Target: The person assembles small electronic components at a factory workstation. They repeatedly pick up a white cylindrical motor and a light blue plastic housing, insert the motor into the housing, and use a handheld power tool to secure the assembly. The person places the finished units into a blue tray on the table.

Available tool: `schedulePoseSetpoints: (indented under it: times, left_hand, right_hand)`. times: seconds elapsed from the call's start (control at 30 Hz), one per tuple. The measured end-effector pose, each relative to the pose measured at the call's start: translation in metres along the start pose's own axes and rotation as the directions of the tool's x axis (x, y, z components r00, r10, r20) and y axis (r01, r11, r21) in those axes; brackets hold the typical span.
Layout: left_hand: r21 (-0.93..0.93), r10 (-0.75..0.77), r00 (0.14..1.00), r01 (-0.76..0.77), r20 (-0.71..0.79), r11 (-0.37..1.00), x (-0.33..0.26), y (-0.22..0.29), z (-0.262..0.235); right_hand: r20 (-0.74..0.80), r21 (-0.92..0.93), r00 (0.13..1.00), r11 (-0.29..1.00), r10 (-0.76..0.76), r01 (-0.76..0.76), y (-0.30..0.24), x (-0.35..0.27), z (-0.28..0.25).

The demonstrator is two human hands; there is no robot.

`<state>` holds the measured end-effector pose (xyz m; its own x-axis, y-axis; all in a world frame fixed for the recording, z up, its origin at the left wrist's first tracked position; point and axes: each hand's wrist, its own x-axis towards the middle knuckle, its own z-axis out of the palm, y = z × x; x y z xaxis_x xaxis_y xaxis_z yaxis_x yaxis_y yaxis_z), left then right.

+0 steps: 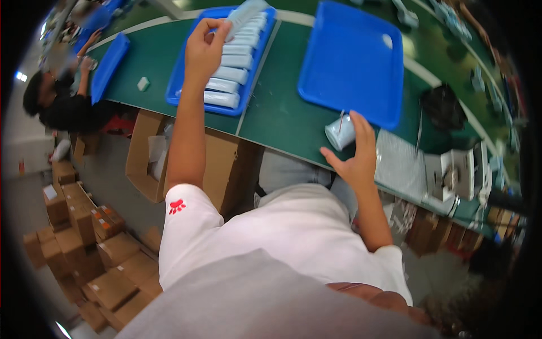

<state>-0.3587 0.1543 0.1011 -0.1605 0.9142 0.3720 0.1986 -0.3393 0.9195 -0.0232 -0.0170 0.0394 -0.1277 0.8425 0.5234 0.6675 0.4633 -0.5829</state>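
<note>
My left hand (206, 50) pinches a pale blue, oblong wrapped piece (247, 17) over the far end of a blue tray (247, 106). In that tray lies a row of several similar pale wrapped pieces (230, 74). On the green table near its front edge stands a short, whitish-blue cylinder (340, 133), like a roll, with a thin reddish line at its top. My right hand (361, 148) is just right of it, thumb and fingers spread apart. Whether a fingertip touches the cylinder I cannot tell.
A second blue tray (353, 68) holds one small white piece. To the right lie clear plastic wrap (401, 164), a white device (460, 172) and a black bag (443, 107). A co-worker (62, 101) sits at the far left. Cardboard boxes (149, 158) stand below the table edge.
</note>
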Motion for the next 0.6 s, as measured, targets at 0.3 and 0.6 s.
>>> schedulePoseSetpoints:
  times: [0.3, 0.6]
  left_hand:
    - [-0.134, 0.380, 0.783, -0.364, 0.493, 0.922, -0.196, 0.064, 0.125]
    - [0.160, 0.115, 0.885, -0.207, 0.452, 0.965, -0.215, 0.012, 0.174]
  right_hand:
    - [0.097, 0.868, 0.949, 0.442, 0.299, -0.227, 0.005, -0.037, -0.050]
    - [-0.161, -0.031, 0.967, 0.978, 0.197, -0.205, 0.057, -0.047, -0.095]
